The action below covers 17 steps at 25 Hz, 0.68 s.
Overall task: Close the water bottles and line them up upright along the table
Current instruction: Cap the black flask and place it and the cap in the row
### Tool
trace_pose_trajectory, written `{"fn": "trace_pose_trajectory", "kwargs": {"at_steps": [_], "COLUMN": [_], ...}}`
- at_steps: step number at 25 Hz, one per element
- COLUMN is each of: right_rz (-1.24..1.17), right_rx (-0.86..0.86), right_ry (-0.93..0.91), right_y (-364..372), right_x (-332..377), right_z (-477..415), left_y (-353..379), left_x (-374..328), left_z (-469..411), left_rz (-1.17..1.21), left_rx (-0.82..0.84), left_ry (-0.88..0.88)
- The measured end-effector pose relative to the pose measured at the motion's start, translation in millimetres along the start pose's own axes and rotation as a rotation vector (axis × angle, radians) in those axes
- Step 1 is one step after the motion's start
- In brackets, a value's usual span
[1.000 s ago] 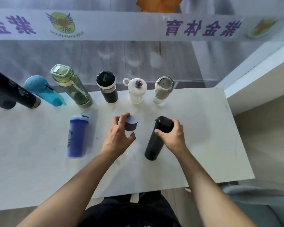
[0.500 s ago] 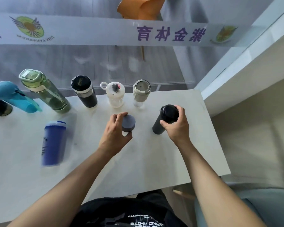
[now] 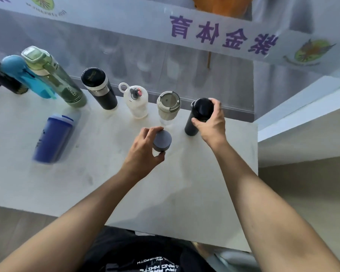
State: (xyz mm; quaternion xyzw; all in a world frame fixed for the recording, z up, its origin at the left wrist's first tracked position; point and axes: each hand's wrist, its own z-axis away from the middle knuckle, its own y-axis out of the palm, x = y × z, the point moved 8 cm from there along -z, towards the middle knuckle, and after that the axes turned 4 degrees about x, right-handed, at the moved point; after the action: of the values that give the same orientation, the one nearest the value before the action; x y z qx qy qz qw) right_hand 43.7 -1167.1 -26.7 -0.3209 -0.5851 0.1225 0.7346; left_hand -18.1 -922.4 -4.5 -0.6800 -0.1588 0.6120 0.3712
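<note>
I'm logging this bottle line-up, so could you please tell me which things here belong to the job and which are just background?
Job:
black bottle in right hand
grey cap in left hand
blue bottle
row of bottles

Background:
banner
orange chair

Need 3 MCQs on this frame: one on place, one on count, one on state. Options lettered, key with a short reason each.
1. Where is the black bottle in the right hand?
A. Right end of the back row
B. Left end of the row
C. On the floor

2. How many bottles stand apart from the row, nearer the person, with no hand on them?
A. One
B. Three
C. Five

3. What is the left hand doing?
A. Lying flat on the table
B. Holding a grey cap
C. Gripping the blue bottle

Key: 1 A, it stands right of the beige-lidded bottle. 2 A, only the blue bottle. 3 B, fingers wrap the cap.
</note>
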Motion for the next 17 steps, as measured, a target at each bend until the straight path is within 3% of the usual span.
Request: {"fn": "trace_pose_trajectory", "kwargs": {"at_steps": [17], "right_rz": [0.037], "right_rx": [0.086], "right_ry": [-0.072], "right_y": [3], "right_x": [-6], "right_z": [-17], "left_y": [14], "left_x": [10], "left_z": [15], "left_rz": [-0.032], "left_rx": [-0.078], "left_ry": [-0.133]}}
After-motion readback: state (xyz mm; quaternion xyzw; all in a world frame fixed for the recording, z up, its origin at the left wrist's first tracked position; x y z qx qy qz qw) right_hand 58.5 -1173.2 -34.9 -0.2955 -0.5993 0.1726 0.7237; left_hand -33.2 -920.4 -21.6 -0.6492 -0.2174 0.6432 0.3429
